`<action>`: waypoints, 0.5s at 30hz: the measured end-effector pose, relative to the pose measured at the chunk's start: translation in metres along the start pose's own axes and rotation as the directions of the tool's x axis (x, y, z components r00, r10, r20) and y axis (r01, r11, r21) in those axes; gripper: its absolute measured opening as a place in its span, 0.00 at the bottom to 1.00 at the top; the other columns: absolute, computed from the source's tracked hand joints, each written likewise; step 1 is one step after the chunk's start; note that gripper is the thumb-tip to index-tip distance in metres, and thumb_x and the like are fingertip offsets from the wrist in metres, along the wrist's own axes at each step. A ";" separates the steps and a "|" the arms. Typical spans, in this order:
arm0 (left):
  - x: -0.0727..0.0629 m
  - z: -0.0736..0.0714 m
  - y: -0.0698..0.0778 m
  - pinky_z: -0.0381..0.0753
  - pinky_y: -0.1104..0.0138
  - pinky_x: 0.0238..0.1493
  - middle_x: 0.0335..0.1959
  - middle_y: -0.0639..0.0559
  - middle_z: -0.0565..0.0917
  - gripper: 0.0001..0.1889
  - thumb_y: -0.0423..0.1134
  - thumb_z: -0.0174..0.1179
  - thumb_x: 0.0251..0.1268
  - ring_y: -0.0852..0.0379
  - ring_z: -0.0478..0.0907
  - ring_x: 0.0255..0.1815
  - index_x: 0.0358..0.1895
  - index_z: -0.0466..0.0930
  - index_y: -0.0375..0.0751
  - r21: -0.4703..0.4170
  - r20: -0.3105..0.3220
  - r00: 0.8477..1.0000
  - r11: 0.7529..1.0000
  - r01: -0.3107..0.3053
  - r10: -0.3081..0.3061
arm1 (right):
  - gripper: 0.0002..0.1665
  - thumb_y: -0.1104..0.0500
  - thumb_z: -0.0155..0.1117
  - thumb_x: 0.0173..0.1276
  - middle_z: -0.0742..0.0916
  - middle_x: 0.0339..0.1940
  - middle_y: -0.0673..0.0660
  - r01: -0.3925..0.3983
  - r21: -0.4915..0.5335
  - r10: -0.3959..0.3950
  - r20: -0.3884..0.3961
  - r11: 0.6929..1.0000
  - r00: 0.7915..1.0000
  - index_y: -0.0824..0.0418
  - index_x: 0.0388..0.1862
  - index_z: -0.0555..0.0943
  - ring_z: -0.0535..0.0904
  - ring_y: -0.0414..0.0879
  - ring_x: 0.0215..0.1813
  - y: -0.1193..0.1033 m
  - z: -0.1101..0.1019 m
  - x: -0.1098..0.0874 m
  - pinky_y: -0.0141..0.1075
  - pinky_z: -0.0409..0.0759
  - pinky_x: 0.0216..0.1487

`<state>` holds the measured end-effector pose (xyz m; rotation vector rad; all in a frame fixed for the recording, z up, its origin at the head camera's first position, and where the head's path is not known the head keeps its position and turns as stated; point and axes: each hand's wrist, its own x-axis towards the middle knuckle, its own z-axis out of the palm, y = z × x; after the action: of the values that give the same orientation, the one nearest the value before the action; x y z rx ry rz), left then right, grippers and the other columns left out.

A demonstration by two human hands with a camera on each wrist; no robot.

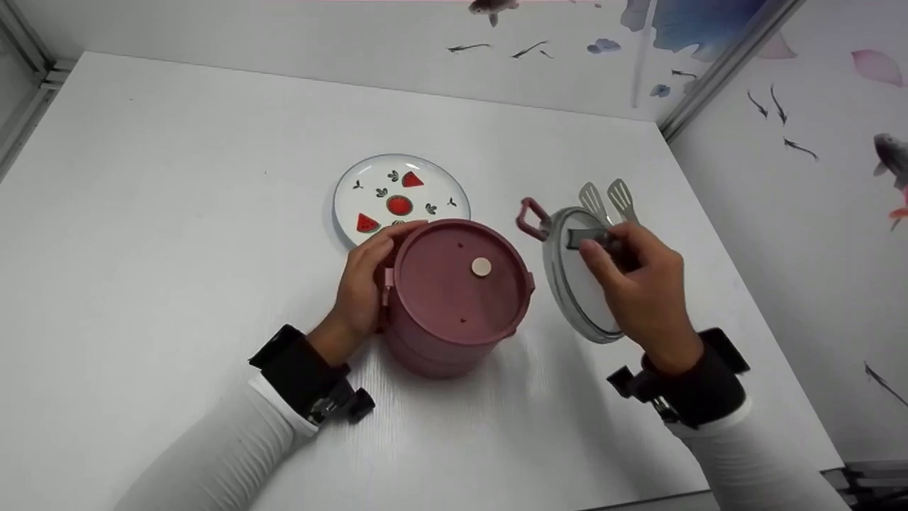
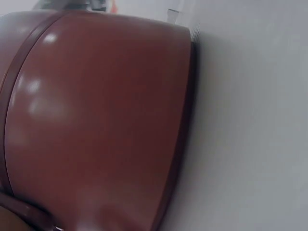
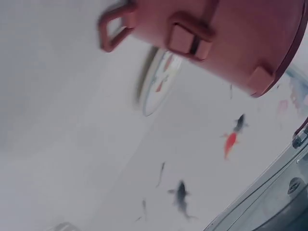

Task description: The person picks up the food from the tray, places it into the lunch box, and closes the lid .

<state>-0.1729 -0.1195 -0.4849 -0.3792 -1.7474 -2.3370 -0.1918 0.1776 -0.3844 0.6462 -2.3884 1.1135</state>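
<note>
A round, dusty-red lunch container (image 1: pixel 440 348) stands on the white table, its flat top cover (image 1: pixel 440 284) bearing a small white round button. My left hand (image 1: pixel 360 287) grips its left side, fingers wrapped round behind it. In the left wrist view the container's wall (image 2: pixel 101 120) fills much of the picture. To its right, my right hand (image 1: pixel 649 291) pinches the dark handle of a round grey-rimmed lid (image 1: pixel 578 298). That lid is held tilted, apart from the container, with a red loop clip (image 1: pixel 529 218) sticking out at its upper left.
Behind the container lies a white plate (image 1: pixel 355 188) with watermelon prints, partly hidden by it. Two slotted spatulas (image 1: pixel 621 199) lie beyond the lid, partly covered by it and my right hand. White walls with fish drawings (image 1: pixel 872 298) border the table (image 1: pixel 177 213) at the back and right.
</note>
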 end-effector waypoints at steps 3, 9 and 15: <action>0.001 -0.003 -0.001 0.78 0.62 0.64 0.56 0.45 0.84 0.26 0.39 0.32 0.77 0.50 0.79 0.60 0.61 0.78 0.33 -0.031 -0.034 0.999 0.999 0.035 -0.037 | 0.10 0.62 0.74 0.63 0.73 0.20 0.49 0.153 0.008 -0.153 0.055 0.988 0.987 0.66 0.35 0.81 0.64 0.37 0.24 -0.022 0.021 0.015 0.26 0.61 0.24; 0.002 -0.002 0.000 0.80 0.67 0.59 0.52 0.47 0.85 0.25 0.39 0.34 0.78 0.54 0.80 0.57 0.58 0.80 0.32 -0.071 -0.091 0.987 0.989 0.127 -0.133 | 0.18 0.49 0.76 0.61 0.80 0.21 0.51 0.307 -0.086 -0.280 0.235 0.948 0.931 0.62 0.37 0.83 0.71 0.39 0.23 -0.058 0.055 0.028 0.29 0.71 0.24; 0.001 0.000 -0.001 0.77 0.70 0.61 0.52 0.46 0.85 0.23 0.39 0.39 0.76 0.56 0.79 0.59 0.56 0.81 0.29 -0.050 -0.116 0.987 0.993 0.110 -0.115 | 0.21 0.42 0.74 0.60 0.86 0.26 0.51 0.391 -0.134 -0.337 0.307 0.910 0.890 0.59 0.36 0.85 0.79 0.43 0.26 -0.069 0.076 0.028 0.36 0.82 0.30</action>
<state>-0.1739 -0.1196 -0.4861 -0.1478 -1.7061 -2.4237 -0.1886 0.0716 -0.3729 1.1924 -2.4165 0.6553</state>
